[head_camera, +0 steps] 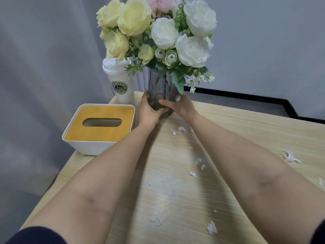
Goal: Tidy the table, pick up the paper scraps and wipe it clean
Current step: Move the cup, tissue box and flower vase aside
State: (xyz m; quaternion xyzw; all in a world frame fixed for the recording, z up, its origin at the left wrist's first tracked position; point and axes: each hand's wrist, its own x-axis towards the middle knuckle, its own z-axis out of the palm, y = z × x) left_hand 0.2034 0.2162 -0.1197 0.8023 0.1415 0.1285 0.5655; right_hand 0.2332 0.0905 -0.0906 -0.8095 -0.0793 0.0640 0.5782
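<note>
A smoky glass vase (162,85) with yellow, white and pink flowers (158,32) stands at the far side of the light wooden table (237,131). My left hand (148,111) grips its lower left side and my right hand (181,104) grips its lower right side, thumbs meeting at the front. Several white paper scraps (197,162) lie scattered over the tabletop, with more scraps near the right edge (290,156) and near the front (212,228). A dusty whitish smear (168,189) marks the wood between my forearms.
A white tissue box with a wooden lid (98,127) sits at the table's left edge. Behind it stands a white lidded coffee cup (119,83). Grey curtain and wall surround the table; a black skirting runs behind on the right.
</note>
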